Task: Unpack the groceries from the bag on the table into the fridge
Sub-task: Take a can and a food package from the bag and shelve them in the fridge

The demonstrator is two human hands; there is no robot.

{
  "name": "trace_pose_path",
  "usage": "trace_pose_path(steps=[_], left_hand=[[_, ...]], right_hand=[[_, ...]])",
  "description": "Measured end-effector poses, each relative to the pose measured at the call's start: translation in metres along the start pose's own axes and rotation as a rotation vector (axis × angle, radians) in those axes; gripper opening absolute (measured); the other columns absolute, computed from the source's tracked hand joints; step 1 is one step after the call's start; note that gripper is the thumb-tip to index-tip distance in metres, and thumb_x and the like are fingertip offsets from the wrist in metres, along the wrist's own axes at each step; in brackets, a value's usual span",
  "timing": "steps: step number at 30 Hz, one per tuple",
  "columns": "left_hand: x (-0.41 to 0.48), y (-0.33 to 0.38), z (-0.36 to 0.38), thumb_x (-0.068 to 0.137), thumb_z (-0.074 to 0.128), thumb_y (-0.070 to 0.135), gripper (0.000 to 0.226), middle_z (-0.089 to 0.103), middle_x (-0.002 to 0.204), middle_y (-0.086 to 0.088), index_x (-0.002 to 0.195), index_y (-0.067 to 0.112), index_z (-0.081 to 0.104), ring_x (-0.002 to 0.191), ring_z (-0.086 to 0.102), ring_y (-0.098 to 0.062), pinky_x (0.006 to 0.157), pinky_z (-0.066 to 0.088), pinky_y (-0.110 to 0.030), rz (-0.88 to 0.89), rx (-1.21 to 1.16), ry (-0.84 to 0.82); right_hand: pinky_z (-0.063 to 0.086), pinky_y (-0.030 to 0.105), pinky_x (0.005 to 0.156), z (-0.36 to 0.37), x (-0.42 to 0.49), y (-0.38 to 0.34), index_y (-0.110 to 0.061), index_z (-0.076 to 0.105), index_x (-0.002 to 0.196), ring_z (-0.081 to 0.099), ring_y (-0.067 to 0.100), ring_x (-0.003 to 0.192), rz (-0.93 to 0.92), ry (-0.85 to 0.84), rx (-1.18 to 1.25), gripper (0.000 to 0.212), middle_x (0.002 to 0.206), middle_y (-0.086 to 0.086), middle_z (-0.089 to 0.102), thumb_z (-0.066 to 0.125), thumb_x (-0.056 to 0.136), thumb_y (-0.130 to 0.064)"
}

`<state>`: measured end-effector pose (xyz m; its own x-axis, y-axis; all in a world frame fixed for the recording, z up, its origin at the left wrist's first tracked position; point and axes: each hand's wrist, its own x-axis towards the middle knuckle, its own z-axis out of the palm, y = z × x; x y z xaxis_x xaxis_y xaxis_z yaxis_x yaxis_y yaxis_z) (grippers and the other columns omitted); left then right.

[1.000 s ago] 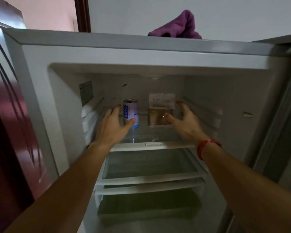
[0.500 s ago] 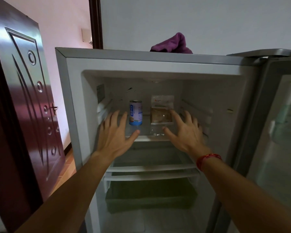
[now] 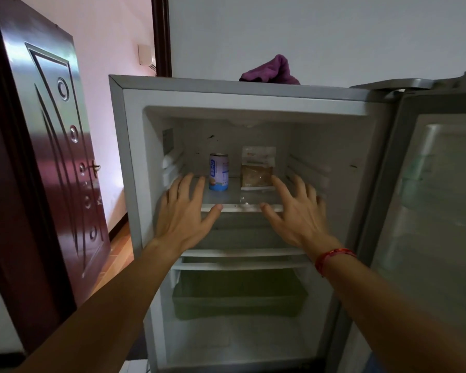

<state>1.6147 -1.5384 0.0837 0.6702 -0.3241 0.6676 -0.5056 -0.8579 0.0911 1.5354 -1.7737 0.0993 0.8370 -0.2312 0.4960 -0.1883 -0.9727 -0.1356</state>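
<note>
The fridge point(image 3: 253, 100) stands open in front of me. On its top glass shelf point(image 3: 242, 207) a blue and white can point(image 3: 218, 175) stands upright at the left. A clear packet of brown food point(image 3: 257, 170) with a white label leans against the back wall to its right. My left hand point(image 3: 184, 215) hovers in front of the shelf, left of the can, fingers spread and holding nothing. My right hand point(image 3: 297, 214), with a red cord on its wrist, hovers right of the packet, also spread and empty. The bag and the table are out of view.
The fridge door point(image 3: 431, 211) hangs open at the right. A dark green drawer point(image 3: 240, 300) sits low inside under two lower shelves. A purple cloth point(image 3: 271, 71) lies on top of the fridge. A dark red room door point(image 3: 51, 157) stands open at the left.
Both hands let go of the can and the packet and drew back out of the fridge. My head has moved back, so more of the fridge and door shows.
</note>
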Motion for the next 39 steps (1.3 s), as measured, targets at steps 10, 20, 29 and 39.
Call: trace_pose_path(steps=[10,20,29,39], left_hand=[[-0.065,-0.008,-0.04,0.09,0.027,0.069,0.079,0.03,0.157,-0.012,0.151,0.019,0.031,0.145,0.026,-0.032,0.113,0.032,-0.052,0.053,-0.06,-0.015],[-0.154,-0.028,-0.112,0.087,0.024,0.07,0.083,0.033,0.155,-0.013,0.149,0.017,0.035,0.143,0.029,-0.034,0.11,0.034,-0.052,0.104,-0.129,-0.041],[-0.194,-0.006,-0.158,0.088,0.027,0.068,0.08,0.037,0.152,-0.016,0.147,0.015,0.04,0.14,0.034,-0.034,0.108,0.036,-0.049,0.16,-0.156,-0.009],[-0.224,0.055,-0.166,0.089,0.03,0.068,0.078,0.037,0.151,-0.014,0.145,0.014,0.04,0.139,0.034,-0.032,0.108,0.037,-0.049,0.215,-0.207,-0.058]], right_hand=[[0.026,0.06,0.115,-0.033,-0.078,-0.033,-0.042,0.01,0.157,0.022,0.042,0.147,0.032,-0.012,-0.109,0.072,0.165,0.016,0.011,0.031,0.095,-0.072],[0.026,0.059,0.117,-0.073,-0.19,-0.086,-0.044,0.01,0.157,0.022,0.041,0.147,0.095,-0.023,-0.124,0.073,0.166,0.014,0.014,0.032,0.094,-0.073],[0.026,0.057,0.117,-0.111,-0.256,-0.089,-0.042,0.008,0.158,0.021,0.039,0.148,0.129,-0.008,-0.132,0.073,0.166,0.014,0.014,0.031,0.095,-0.071],[0.03,0.053,0.112,-0.148,-0.31,-0.057,-0.04,0.013,0.157,0.029,0.038,0.143,0.179,0.036,-0.183,0.073,0.162,0.016,0.022,0.032,0.094,-0.071]])
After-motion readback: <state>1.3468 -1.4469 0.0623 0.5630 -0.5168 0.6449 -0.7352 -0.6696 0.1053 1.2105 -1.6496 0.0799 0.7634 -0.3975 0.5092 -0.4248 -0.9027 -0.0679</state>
